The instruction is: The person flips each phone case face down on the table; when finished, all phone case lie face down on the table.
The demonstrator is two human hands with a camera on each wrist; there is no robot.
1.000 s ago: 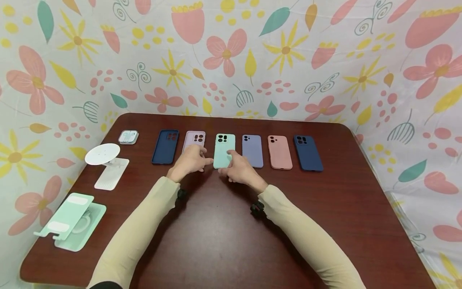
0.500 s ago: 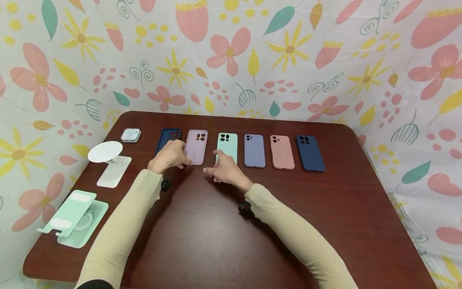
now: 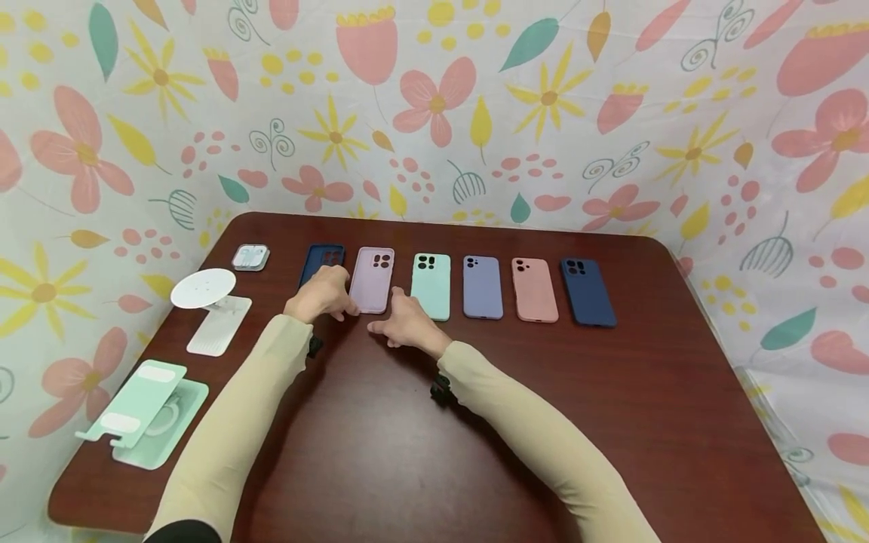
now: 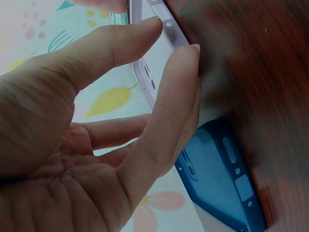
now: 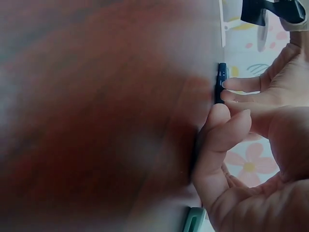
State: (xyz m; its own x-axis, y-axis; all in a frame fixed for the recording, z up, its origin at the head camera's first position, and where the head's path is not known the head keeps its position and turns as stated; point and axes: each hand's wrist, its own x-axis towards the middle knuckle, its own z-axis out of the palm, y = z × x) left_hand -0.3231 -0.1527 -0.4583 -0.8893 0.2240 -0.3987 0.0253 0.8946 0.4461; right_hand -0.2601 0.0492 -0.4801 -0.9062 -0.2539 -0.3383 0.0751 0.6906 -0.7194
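Note:
A lilac phone case (image 3: 373, 279) lies on the brown table between my two hands. My left hand (image 3: 322, 294) is at its lower left corner, thumb and index finger apart and curved. In the left wrist view these fingers (image 4: 181, 82) overlap the lilac case's end (image 4: 169, 29). My right hand (image 3: 410, 324) reaches in from the other side, thumb and index finger spread near the lilac case's lower right edge. A mint phone case (image 3: 432, 290) is just right of that hand. Partly behind my left hand lies a navy phone case (image 3: 319, 264), its inside showing in the left wrist view.
Farther right in the row lie a periwinkle case (image 3: 483, 288), a pink case (image 3: 535, 290) and another navy case (image 3: 589, 292). Along the left side are a boxed pair of earphones (image 3: 250, 257), a white round-topped stand (image 3: 204, 289) and a mint folding stand (image 3: 145, 407).
Both hands have moved left: the left from over the lilac case to its left edge, the right from the mint case toward the lilac one. The view has shifted slightly.

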